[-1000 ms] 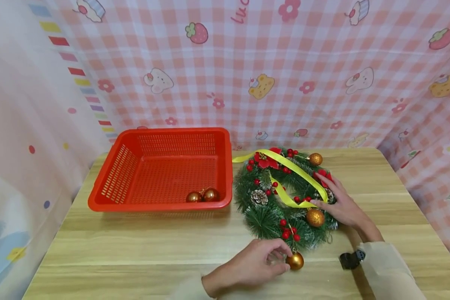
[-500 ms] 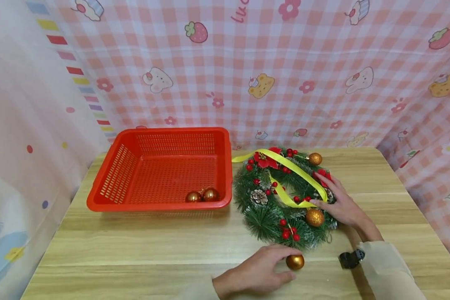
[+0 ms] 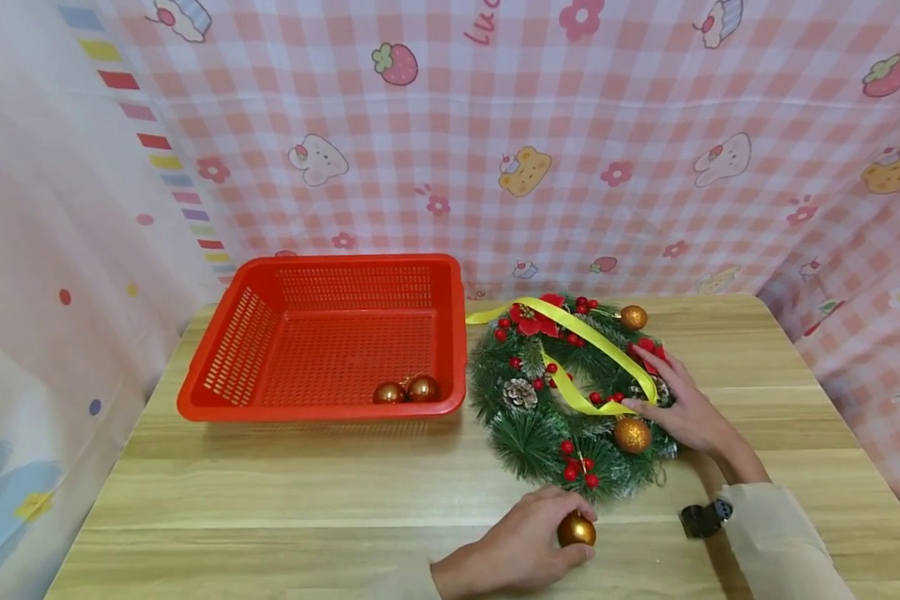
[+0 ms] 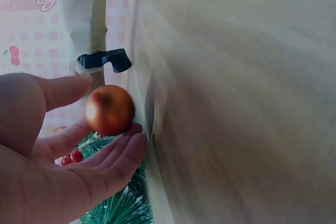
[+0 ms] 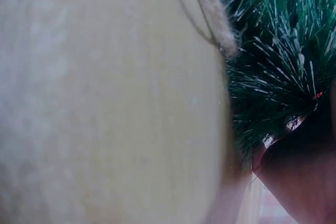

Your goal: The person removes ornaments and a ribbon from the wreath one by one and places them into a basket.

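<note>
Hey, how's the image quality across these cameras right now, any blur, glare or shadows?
Head view: evenly lit, fairly sharp, soft shadow below the red basket's front rim; left wrist view: bright highlight on the gold ball, tabletop soft and streaky; right wrist view: tabletop blurred and hazy, green wreath dark but clearer, its needles distinguishable.

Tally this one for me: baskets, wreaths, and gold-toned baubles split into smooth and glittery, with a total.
Red basket: 1
Green wreath: 1
Smooth baubles: 3 (one at the left hand, two in the basket)
Glittery baubles: 2 (both at the wreath)
Total: 7
</note>
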Motion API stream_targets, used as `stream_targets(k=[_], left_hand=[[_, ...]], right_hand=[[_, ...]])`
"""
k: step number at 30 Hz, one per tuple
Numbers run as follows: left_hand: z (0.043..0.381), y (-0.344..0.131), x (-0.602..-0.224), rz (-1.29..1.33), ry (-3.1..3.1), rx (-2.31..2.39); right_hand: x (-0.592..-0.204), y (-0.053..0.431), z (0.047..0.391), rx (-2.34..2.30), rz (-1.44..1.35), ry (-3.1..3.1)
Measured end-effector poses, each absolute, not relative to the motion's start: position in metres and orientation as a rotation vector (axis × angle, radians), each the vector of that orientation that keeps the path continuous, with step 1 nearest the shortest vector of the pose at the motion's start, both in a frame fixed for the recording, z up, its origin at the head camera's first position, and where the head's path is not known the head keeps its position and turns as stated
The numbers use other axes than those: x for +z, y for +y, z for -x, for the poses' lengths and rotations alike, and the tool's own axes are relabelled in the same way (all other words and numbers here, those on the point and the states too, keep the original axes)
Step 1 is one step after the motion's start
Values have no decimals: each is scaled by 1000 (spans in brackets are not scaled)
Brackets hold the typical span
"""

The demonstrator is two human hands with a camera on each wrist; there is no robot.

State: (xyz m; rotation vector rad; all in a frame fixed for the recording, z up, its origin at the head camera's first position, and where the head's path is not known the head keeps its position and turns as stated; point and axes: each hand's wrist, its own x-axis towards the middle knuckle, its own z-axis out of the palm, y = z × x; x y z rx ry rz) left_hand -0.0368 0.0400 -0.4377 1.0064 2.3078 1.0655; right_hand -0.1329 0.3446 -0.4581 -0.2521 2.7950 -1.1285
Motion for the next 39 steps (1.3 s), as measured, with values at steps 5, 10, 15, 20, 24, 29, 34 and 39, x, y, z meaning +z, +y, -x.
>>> stream_targets(k=[5,10,15,20,24,29,34,39], left_hand=[[34,39,-436,-953,2304,1101],[29,35,-434,-958,2410,1077],[29,33,-433,-921,2409,1224],[30,33,-432,-772,2306,1383],[30,33,-434,-743,2306,1414],[30,35,-435,-757,2399,1381],[31,37,-432,-713,2396,1396],[31,37,-431,-668,2323,1413]], right_hand=[[-459,345,133,-1129,262,2800],[-458,345,134,-1124,260,2803],[-457,345,134,-1130,262,2798],[-459,345,133,-1146,255,2793],[-459,345,133,-1174,252,2781],[-458,345,134,-1179,248,2776],[-457,345,133,-1160,237,2778],[-458,345,133,-1153,238,2777]])
